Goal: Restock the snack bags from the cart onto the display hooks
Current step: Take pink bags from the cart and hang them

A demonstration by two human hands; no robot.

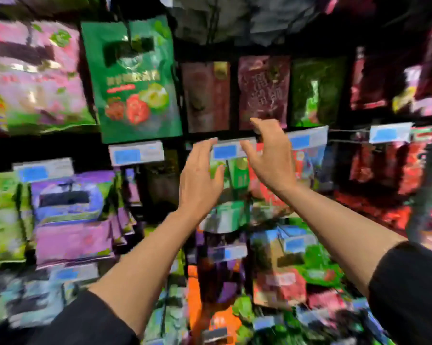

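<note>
Both my hands are raised at the middle of a snack display wall. My left hand (200, 178) is spread, its fingertips at the left end of a price tag (231, 151) on a hook. My right hand (268, 155) is spread at the tag's right end. A green snack bag (237, 171) hangs just behind and between the hands; I cannot tell whether either hand touches it. A large green bag with fruit pictures (133, 80) hangs up and to the left. The picture is blurred and blocky. No cart is in view.
Rows of hanging bags fill the wall: pink and purple bags (70, 220) at left, dark red bags (263, 90) above, red bags (409, 168) at right, orange and green ones (225, 317) below. More tagged hooks (390, 131) stick out toward me.
</note>
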